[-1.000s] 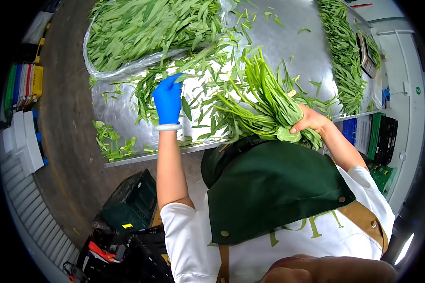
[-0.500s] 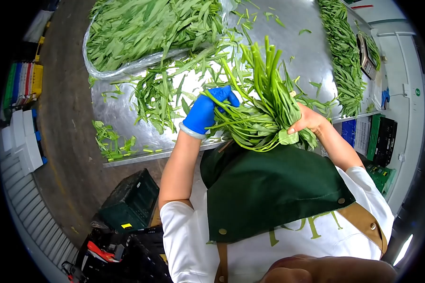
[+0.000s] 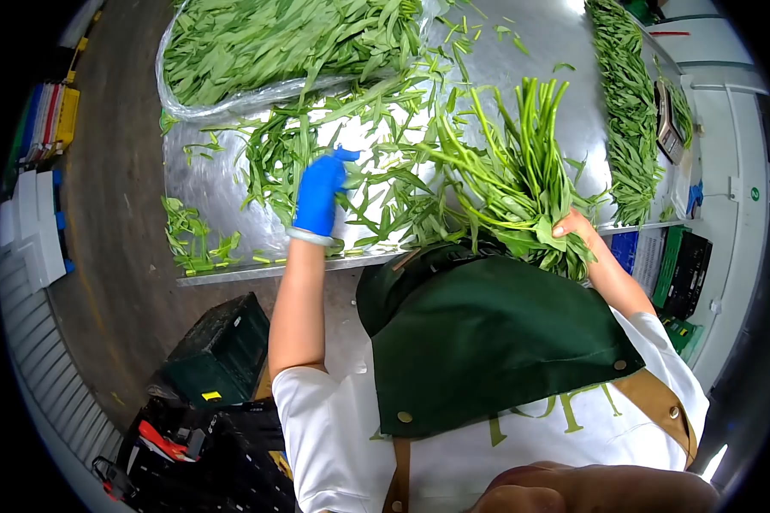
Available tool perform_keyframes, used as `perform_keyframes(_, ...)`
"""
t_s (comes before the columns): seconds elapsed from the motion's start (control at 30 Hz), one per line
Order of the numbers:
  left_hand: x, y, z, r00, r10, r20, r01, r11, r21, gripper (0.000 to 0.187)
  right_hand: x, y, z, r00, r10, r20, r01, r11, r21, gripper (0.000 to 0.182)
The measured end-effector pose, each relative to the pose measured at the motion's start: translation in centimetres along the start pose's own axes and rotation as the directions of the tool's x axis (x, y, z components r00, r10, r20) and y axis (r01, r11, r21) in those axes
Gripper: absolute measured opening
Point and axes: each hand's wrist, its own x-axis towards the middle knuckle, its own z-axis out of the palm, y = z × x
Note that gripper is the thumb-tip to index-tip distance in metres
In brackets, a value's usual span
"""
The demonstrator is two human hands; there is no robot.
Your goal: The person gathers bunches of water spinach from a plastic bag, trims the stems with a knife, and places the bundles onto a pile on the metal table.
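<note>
My right hand (image 3: 576,226) is closed round a bunch of water spinach (image 3: 522,184), held against the apron at the table's near edge. Its thick cut stems point up and away from me, and its leaves hang near my body. To the left, my blue-gloved left hand (image 3: 317,198) is apart from the bunch, over loose leaves and stems (image 3: 278,158) scattered on the metal table (image 3: 222,175). One gloved fingertip sticks out to the right; the other fingers are blurred and partly hidden, so whether they hold anything does not show.
A clear plastic bag (image 3: 218,111) full of leafy greens lies at the table's far left. A long row of greens (image 3: 622,120) lines the right side, next to a scale (image 3: 669,124). Below the table's left corner stands a dark green crate (image 3: 218,350); stacked crates (image 3: 686,265) are at right.
My left hand has left the bunch and moved left over the loose leaves. My right hand has shifted right with the bunch, whose stems now stand further right.
</note>
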Motion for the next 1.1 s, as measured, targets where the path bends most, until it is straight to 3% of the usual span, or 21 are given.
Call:
perform_keyframes(0.03,1.0,-0.9,1.7,0.952,-0.306,-0.015,0.297,0.911,0.287,0.039,-0.2,0.0,0.2,1.000,-0.002,-0.012,0.002,1.000,0.028,0.087)
perform_keyframes(0.1,-1.4,-1.4,4.9,0.954,-0.053,0.295,0.003,0.986,0.167,0.051,-0.3,-0.1,0.7,1.000,-0.019,-0.021,0.020,0.998,0.058,0.087)
perform_keyframes(0.2,-3.2,1.9,9.1,0.848,-0.135,0.512,0.009,0.970,0.242,0.100,-0.2,-0.4,1.8,0.999,-0.048,-0.016,0.049,0.996,0.070,0.086)
perform_keyframes(0.23,-3.5,2.7,10.5,0.845,-0.182,0.504,0.011,0.946,0.323,0.096,-0.2,-0.5,2.1,0.999,-0.050,-0.015,0.051,0.996,0.070,0.086)
perform_keyframes(0.3,-2.6,-1.7,13.1,0.844,0.255,0.472,-0.388,0.898,0.209,0.074,-0.1,-0.5,2.6,0.999,-0.041,-0.014,0.042,0.997,0.060,0.086)
perform_keyframes(0.37,-1.0,-4.3,12.7,0.869,0.257,0.422,-0.426,0.822,0.378,0.050,0.2,-0.4,2.6,0.999,-0.041,0.000,0.041,0.998,0.036,0.086)
perform_keyframes(0.43,-0.2,-3.0,10.7,0.992,0.050,0.119,-0.048,0.999,-0.020,0.019,0.3,0.1,1.1,0.997,-0.049,0.053,0.052,0.997,-0.050,0.085)
perform_keyframes(0.47,0.2,-2.3,9.6,0.998,-0.055,-0.039,0.042,0.959,-0.280,0.018,0.0,0.2,1.3,0.999,-0.045,0.025,0.046,0.999,-0.019,0.085)
perform_keyframes(0.53,2.0,-2.4,4.8,0.973,-0.148,-0.176,0.017,0.808,-0.589,0.016,-0.9,-0.1,2.2,1.000,-0.011,-0.012,0.011,1.000,0.008,0.084)
perform_keyframes(0.6,1.8,-0.6,1.8,0.960,-0.083,-0.268,-0.069,0.856,-0.513,0.031,-0.7,0.3,1.5,1.000,-0.004,0.006,0.004,1.000,-0.007,0.084)
perform_keyframes(0.7,0.4,1.2,2.4,0.993,0.113,-0.038,-0.118,0.977,-0.175,0.029,-0.3,0.8,0.9,0.999,-0.008,0.038,0.010,0.999,-0.046,0.083)
perform_keyframes(0.73,-0.6,2.8,3.7,0.995,0.084,0.045,-0.078,0.988,-0.131,0.025,-0.2,0.5,1.4,0.998,-0.003,0.057,0.006,0.999,-0.053,0.083)
perform_keyframes(0.77,-1.2,3.2,5.2,0.968,0.207,0.143,-0.166,0.953,-0.253,0.025,0.0,0.2,1.9,0.997,0.003,0.075,0.001,0.998,-0.061,0.083)
perform_keyframes(0.83,-1.8,2.8,6.8,0.942,0.253,0.219,-0.289,0.946,0.150,0.031,0.5,-0.2,2.2,0.996,0.008,0.090,0.003,0.993,-0.115,0.084)
perform_keyframes(0.9,-2.0,3.9,8.3,0.925,0.251,0.285,-0.262,0.965,0.000,0.029,0.8,-0.7,2.2,0.990,0.044,0.134,-0.017,0.980,-0.200,0.089)
perform_keyframes(0.93,-0.9,2.6,7.9,0.961,0.188,0.201,-0.229,0.951,0.209,0.025,1.0,-0.8,1.9,0.987,0.054,0.152,-0.011,0.964,-0.264,0.093)
perform_keyframes(0.97,-0.8,2.6,6.9,0.928,0.349,0.128,-0.369,0.905,0.211,0.021,0.9,-0.7,1.7,0.987,0.043,0.157,-0.001,0.966,-0.257,0.096)
perform_keyframes(1.0,-0.4,2.9,5.9,0.973,0.204,-0.105,-0.210,0.977,-0.047,0.021,0.8,-0.7,1.6,0.986,0.033,0.162,0.009,0.968,-0.249,0.098)
perform_keyframes(1.03,1.2,1.3,2.7,0.926,0.315,-0.210,-0.323,0.946,-0.005,0.024,0.8,-0.6,1.5,0.986,0.022,0.167,0.019,0.970,-0.241,0.101)
perform_keyframes(1.07,1.5,4.1,1.8,0.897,0.227,-0.379,-0.293,0.948,-0.123,0.025,0.7,-0.4,1.1,0.985,0.015,0.174,0.025,0.974,-0.226,0.101)
perform_keyframes(1.1,2.7,4.0,-0.8,0.892,0.154,-0.425,-0.202,0.977,-0.069,0.027,0.6,-0.4,0.9,0.987,0.007,0.160,0.029,0.974,-0.224,0.100)
